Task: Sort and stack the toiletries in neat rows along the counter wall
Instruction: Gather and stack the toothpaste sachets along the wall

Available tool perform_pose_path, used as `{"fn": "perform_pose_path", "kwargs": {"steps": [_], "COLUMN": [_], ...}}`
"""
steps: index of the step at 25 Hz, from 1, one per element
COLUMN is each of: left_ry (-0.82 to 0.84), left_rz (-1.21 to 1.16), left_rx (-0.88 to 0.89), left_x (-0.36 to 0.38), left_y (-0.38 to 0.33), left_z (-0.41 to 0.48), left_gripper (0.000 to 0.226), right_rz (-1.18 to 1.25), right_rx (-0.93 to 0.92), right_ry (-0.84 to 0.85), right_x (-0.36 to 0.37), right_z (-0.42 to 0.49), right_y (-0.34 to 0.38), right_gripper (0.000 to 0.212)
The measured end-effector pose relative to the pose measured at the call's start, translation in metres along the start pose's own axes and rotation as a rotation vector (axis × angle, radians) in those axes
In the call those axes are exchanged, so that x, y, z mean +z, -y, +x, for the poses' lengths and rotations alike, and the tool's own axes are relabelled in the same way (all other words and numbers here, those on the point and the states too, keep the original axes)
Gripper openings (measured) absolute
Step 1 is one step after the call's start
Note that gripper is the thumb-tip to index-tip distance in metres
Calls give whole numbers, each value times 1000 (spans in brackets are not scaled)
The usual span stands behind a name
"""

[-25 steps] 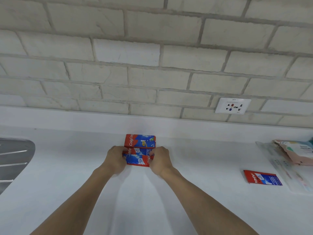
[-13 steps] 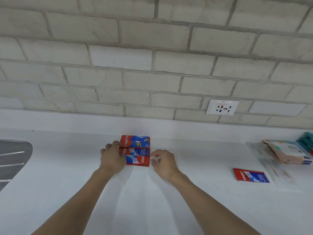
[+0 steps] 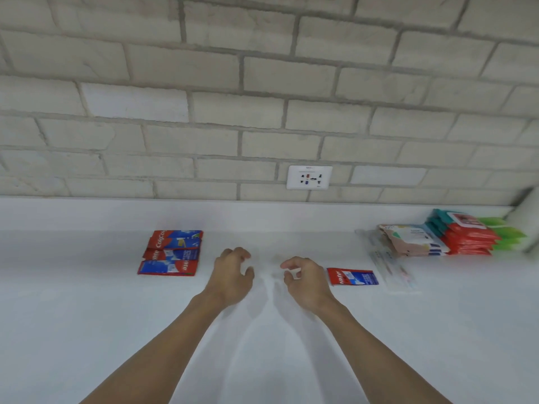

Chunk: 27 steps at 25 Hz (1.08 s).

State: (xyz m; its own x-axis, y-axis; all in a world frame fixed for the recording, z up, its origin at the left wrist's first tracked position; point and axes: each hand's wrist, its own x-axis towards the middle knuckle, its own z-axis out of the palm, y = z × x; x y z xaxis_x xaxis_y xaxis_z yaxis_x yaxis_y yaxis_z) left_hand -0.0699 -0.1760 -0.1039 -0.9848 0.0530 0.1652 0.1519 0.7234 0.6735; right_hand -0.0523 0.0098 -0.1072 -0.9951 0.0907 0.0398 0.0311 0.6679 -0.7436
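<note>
A row of red and blue toothpaste sachets [image 3: 172, 253] lies on the white counter [image 3: 116, 316] left of centre, near the wall. A single toothpaste sachet [image 3: 352, 277] lies alone to the right. My left hand [image 3: 232, 277] hovers just right of the row, fingers loosely curled and empty. My right hand [image 3: 304, 279] is beside it, just left of the lone sachet, also loosely curled and holding nothing. Further right, a clear packet [image 3: 390, 269], a beige pouch [image 3: 411, 239] and a stack of red and teal packs [image 3: 463, 234] sit against the wall.
A brick wall rises behind the counter with a white power socket [image 3: 309, 177] above the ledge. Green packs [image 3: 507, 233] and a white object [image 3: 529, 220] stand at the far right edge.
Both hands have let go of the toothpaste sachet row and moved right, away from it. The view has shifted right, so the sink is out of sight.
</note>
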Motion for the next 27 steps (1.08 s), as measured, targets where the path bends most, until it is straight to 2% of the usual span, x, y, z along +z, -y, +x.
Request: {"fn": "perform_pose_path", "kwargs": {"steps": [6, 11, 18, 23, 27], "left_ry": [190, 244, 161, 102, 102], "left_rz": [-64, -119, -133, -101, -118], "left_rx": [38, -56, -113, -134, -179], "left_x": [76, 124, 164, 178, 174], "left_y": [-69, -101, -125, -128, -122], "left_z": [-3, 2, 11, 15, 16], "left_gripper": [31, 37, 41, 29, 32], "right_rz": [-105, -222, -380, -364, -337], "right_rx": [76, 154, 166, 145, 126], "right_ry": [-137, -169, -85, -91, -89], "right_x": [-74, -108, -116, -116, -115], "right_z": [-8, 6, 30, 35, 35], "right_y": [-69, -109, -132, -139, -138], "right_gripper": [21, 26, 30, 28, 27]}}
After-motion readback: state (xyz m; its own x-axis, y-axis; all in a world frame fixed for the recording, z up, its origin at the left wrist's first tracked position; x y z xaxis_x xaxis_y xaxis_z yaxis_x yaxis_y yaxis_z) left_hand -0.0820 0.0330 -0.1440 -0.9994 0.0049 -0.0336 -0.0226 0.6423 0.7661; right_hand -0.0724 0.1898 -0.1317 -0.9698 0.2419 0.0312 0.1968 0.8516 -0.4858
